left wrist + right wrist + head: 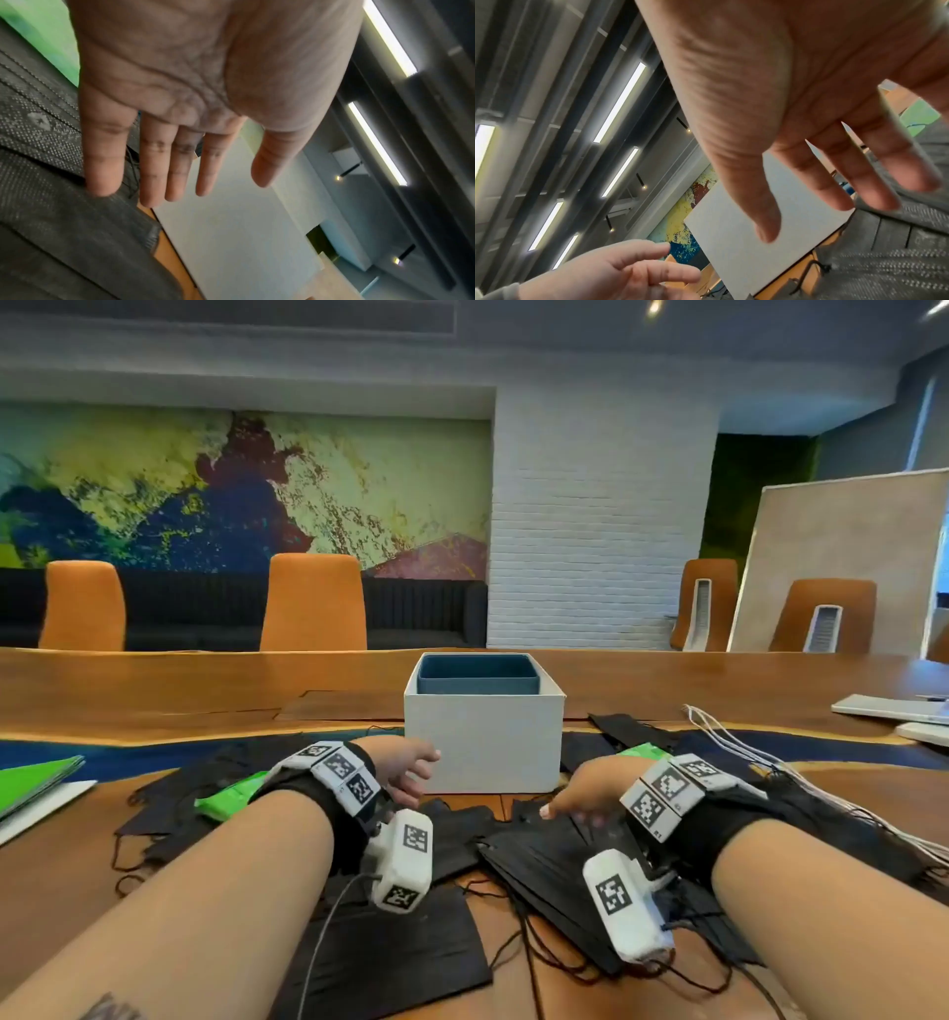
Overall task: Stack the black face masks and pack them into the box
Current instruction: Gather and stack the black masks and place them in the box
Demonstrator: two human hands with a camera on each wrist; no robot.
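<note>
Both hands are hovering before the white box. Left hand is spreading straight fingers, gripping nothing. Right hand is laying straight fingers on stacked black face masks.

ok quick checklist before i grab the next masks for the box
1. Left hand free: ok, fingers straight, holding nothing.
2. Right hand free: ok, fingers spread, touching the stack but not gripping it.
3. Box open and upright: ok, blue insert showing at the top.
4. Box within reach: ok, just beyond both hands.
5. Stack squared up: not ok, masks fanned and ear loops trailing.
6. Pile free of other items: not ok, green packets lie among the loose masks.
</note>
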